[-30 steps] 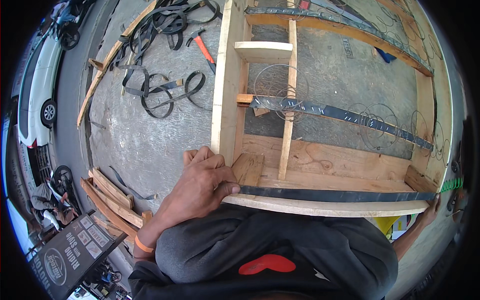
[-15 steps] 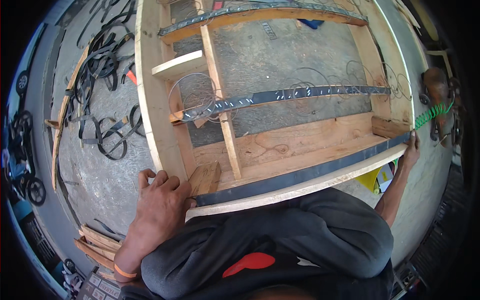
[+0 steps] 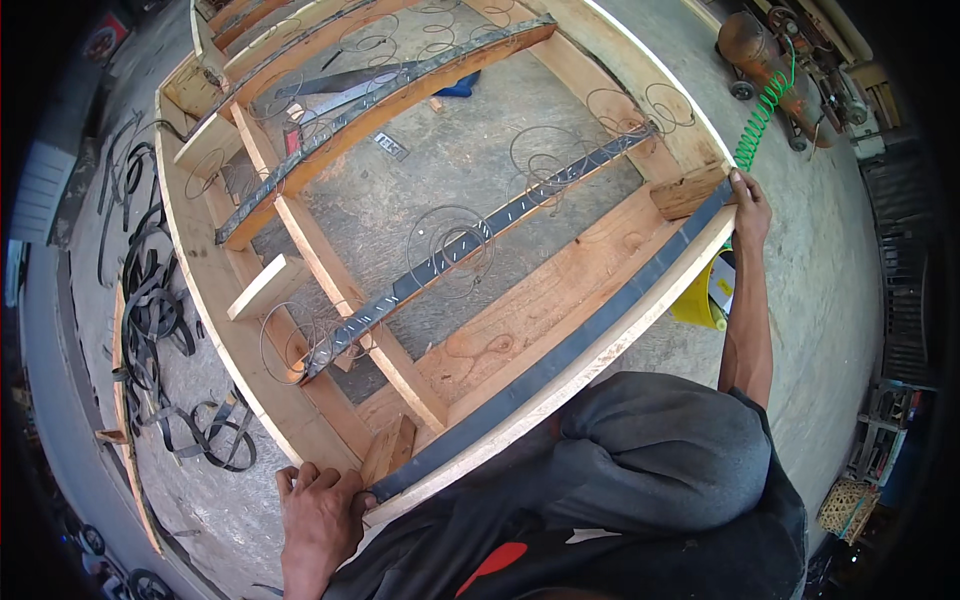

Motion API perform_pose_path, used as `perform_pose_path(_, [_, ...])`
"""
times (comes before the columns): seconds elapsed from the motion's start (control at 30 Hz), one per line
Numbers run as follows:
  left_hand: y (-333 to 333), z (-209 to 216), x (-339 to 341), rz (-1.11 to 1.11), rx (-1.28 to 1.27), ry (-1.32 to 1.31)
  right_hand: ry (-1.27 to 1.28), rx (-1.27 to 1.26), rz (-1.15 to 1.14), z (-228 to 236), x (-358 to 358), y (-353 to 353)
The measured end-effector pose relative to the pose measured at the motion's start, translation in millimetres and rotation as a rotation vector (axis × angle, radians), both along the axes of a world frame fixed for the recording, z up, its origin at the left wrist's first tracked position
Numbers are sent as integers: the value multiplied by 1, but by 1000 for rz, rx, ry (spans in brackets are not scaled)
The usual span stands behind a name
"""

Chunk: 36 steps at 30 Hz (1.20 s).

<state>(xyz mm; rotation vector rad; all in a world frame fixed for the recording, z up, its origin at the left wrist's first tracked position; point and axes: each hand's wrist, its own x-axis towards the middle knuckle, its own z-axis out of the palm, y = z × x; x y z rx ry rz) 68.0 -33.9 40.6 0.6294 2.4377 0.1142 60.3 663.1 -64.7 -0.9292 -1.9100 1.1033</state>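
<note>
A large wooden frame (image 3: 265,398) with cross rails lies in front of me. Along its near rail runs a flat black rubber strap (image 3: 560,370). My left hand (image 3: 322,518) is closed over the near left corner, its thumb by the strap's end. At the near right corner, my right hand (image 3: 752,207) grips the frame beside the strap's other end, fingers partly hidden. Another cross rail carries a stapled black strip (image 3: 490,228) with thin wire coil springs (image 3: 450,252). Beyond it, a curved rail (image 3: 400,105) bears a similar strip.
Loose black straps (image 3: 155,310) and a long wood strip (image 3: 122,400) lie on the floor at left. A yellow container (image 3: 700,300) stands by my right forearm. At far right are a green coiled hose (image 3: 765,115) and a rusty tank (image 3: 752,50). A handsaw (image 3: 345,97) lies inside the frame.
The view has swung, so the frame appears tilted, with its right end higher and more of its far part showing. Both hands keep their hold on the near corners.
</note>
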Motion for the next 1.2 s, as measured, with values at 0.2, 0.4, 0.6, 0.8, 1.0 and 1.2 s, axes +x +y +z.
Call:
perform_pose_path(0.2, [-11, -5, -2, 7, 93, 11, 38, -14, -20, 4, -4, -12])
perform_pose_path(0.4, [-14, -7, 8, 144, 248, 74, 34, -22, -39, 3, -7, -15])
perform_pose_path(0.6, [-14, -13, 15, 278, 417, 96, 70, 4, -34, 2, -5, -17])
perform_pose_path(0.8, [-8, -13, 14, 301, 406, 86, 59, 12, -44, 2, 1, -6])
perform_pose_path(1.0, [-11, -17, 8, 325, 369, 28, 76, 101, -29, -3, -8, 10])
perform_pose_path(1.2, [-35, -19, 5, 310, 453, 28, -97, 120, 48, -9, -3, 25])
